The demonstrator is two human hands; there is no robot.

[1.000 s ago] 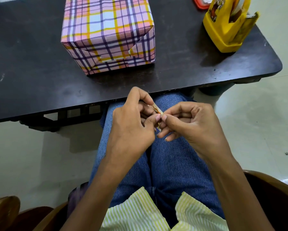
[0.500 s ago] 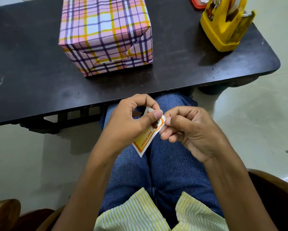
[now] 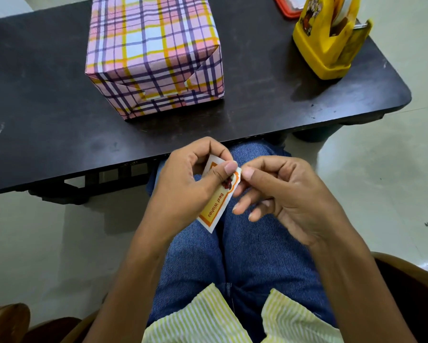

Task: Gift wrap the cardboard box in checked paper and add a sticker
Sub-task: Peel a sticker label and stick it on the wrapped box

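Note:
The box (image 3: 153, 53), wrapped in pink, purple and yellow checked paper, stands on the dark table (image 3: 47, 115) with a folded end facing me. Over my lap, my left hand (image 3: 185, 184) pinches a white sticker (image 3: 216, 206) with an orange border and the words "Best Wishes", thumb on its top corner. My right hand (image 3: 279, 194) is beside it, thumb and forefinger tips at the sticker's upper right edge, the other fingers loosely spread. Both hands are below the table's near edge, apart from the box.
A yellow tape dispenser (image 3: 329, 38) stands at the table's far right. A red-rimmed lid or tray (image 3: 287, 8) lies behind it at the top edge. My knees in blue jeans sit under the table edge. Brown chair arms (image 3: 406, 280) flank me.
The sticker was hidden edge-on between my fingers; now its printed face is turned up and fully readable. My right fingers have opened out from a tight pinch.

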